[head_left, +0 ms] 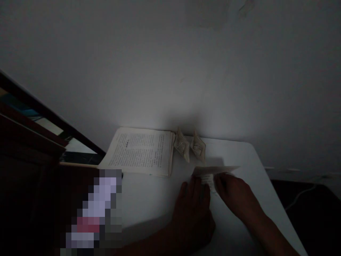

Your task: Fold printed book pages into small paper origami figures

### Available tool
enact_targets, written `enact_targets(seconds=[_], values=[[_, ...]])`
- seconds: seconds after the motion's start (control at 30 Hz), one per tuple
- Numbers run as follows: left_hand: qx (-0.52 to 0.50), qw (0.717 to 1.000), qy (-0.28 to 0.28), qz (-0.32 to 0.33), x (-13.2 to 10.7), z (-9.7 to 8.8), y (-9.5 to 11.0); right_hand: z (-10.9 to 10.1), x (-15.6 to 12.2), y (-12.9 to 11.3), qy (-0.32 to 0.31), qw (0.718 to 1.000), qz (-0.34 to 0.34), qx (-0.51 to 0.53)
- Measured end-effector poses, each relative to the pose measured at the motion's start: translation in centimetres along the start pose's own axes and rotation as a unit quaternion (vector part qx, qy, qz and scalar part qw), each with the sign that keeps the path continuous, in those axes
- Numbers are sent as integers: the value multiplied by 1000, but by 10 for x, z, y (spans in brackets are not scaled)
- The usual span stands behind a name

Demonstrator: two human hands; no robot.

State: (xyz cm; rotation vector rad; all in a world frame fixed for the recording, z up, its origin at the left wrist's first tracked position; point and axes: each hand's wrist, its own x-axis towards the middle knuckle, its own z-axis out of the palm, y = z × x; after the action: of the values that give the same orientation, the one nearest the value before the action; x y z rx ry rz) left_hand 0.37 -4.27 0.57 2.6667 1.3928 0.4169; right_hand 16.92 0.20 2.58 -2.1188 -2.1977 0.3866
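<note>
A sheet of printed paper, partly folded with one flap raised, lies on the white table under both my hands. My left hand rests on its near left part, palm down, with the fingers stretched forward and slightly apart. At the paper's right side, my right hand is closed, its thumb and fingers pinching the edge. Just beyond the paper stand two folded paper boats, the left boat and the right boat, side by side. The fingers cover much of the sheet.
A stack of printed pages lies at the table's back left, close to the boats. The white table meets a grey wall. Dark furniture stands at the left, beside a blurred-out patch. A cable runs beyond the right edge.
</note>
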Motion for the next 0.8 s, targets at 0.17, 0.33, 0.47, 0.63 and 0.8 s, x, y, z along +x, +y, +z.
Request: enact_targets(seconds=[0.17, 0.33, 0.47, 0.63, 0.8], values=[[-1, 1000, -6, 16, 2, -2, 0, 1, 0, 1, 15, 1000, -5, -12], [-7, 1000, 6, 7, 2, 1, -2, 4, -1, 2, 19, 1000, -4, -19], [-16, 1000, -1, 3, 1, 0, -4, 3, -1, 1, 13, 1000, -2, -14], [-27, 1000, -4, 2, 1, -3, -6, 2, 0, 1, 14, 1000, -4, -16], [-36, 999, 4, 13, 3, -2, -6, 3, 0, 0, 16, 1000, 2, -22]])
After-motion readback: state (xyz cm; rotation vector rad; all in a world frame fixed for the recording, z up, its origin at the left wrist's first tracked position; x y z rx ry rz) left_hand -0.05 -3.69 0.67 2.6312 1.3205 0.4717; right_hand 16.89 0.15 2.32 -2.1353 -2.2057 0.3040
